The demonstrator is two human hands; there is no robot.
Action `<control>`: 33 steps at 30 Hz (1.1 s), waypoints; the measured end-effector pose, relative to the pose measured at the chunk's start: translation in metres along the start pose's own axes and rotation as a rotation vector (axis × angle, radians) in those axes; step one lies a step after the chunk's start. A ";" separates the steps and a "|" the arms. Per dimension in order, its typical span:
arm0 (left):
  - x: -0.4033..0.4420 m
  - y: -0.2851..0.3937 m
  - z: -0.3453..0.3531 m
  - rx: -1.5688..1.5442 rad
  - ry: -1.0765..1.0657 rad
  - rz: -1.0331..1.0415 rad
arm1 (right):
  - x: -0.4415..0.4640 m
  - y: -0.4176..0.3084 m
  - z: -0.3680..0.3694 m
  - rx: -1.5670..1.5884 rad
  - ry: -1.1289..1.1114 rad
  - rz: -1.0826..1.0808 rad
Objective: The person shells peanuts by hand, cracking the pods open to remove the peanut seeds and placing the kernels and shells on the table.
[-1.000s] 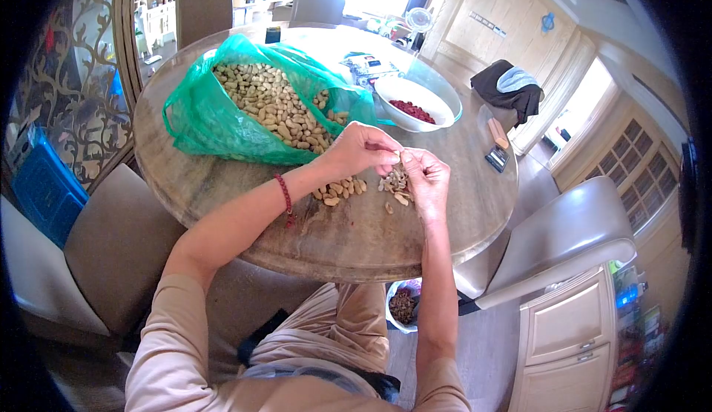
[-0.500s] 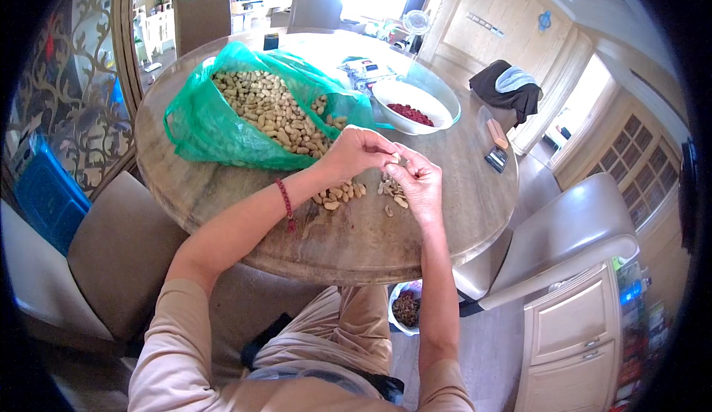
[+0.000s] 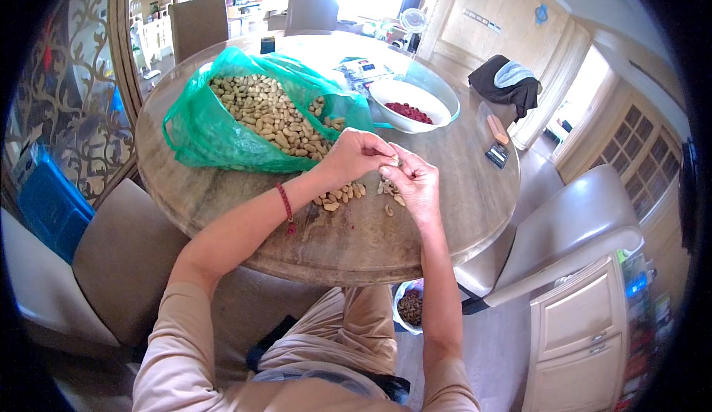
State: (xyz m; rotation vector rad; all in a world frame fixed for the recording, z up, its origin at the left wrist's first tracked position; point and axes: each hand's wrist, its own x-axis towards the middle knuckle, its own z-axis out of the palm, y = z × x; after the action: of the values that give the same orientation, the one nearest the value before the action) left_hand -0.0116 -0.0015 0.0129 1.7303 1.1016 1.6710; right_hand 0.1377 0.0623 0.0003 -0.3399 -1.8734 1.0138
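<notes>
My left hand [image 3: 354,154] and my right hand [image 3: 414,182] meet fingertip to fingertip above the table, both pinched on a small pale peanut [image 3: 397,161] that the fingers mostly cover. Below my left hand lies a small pile of unshelled peanuts [image 3: 343,195]. Shell pieces [image 3: 389,188] are scattered under my right hand. Beyond my left forearm, a green plastic bag [image 3: 215,145] gapes wide, full of unshelled peanuts [image 3: 267,111]. A white bowl [image 3: 443,108] farther back holds red peanut kernels [image 3: 408,112].
The round table [image 3: 348,252] has a rounded front edge near my lap. A dark, flat box-like item [image 3: 497,155] sits near its right edge. Plastic packs [image 3: 363,72] lie behind the bowl. On the floor, a lined bin [image 3: 409,307] holds shells. Chairs [image 3: 556,234] stand around.
Both hands stay together at nearly the same spot, with small shifts of the fingers around the peanut. The view has tilted slightly.
</notes>
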 end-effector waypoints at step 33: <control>-0.002 0.003 0.005 -0.147 0.040 -0.028 | 0.001 -0.006 0.000 -0.001 0.092 -0.112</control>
State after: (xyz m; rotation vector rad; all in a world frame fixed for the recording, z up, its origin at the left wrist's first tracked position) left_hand -0.0064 -0.0036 0.0133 1.5893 0.9895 1.7304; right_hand 0.1384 0.0596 0.0052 -0.2747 -1.7897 0.9076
